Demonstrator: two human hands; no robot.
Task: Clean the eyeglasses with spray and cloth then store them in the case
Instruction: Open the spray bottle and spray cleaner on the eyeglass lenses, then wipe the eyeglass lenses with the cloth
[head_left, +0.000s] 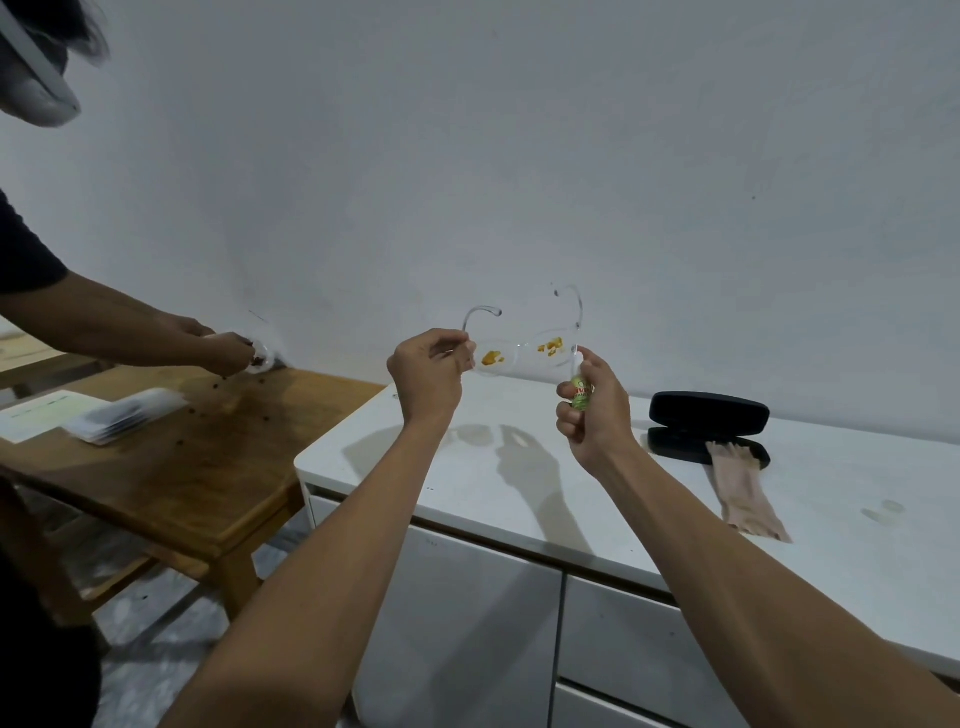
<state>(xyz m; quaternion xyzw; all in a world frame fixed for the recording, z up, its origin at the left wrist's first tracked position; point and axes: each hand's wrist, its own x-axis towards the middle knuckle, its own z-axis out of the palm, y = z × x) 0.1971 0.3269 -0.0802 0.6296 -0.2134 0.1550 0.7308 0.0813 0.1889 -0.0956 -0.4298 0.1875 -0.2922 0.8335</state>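
my left hand (428, 376) pinches the eyeglasses (522, 349) aloft; my right hand (592, 410) grips the spray bottle (581, 388) at their 4 o'clock. i'd aim squarely at each orange smear, misting lightly.

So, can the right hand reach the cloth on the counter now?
Probably not yet: the right hand is full with the spray bottle. The cloth lies uncovered on the white counter, its far end over the open case.

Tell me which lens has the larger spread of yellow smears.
The lens beside the spray bottle in the right hand: several scattered yellow patches. The lens by the left hand shows one blob.
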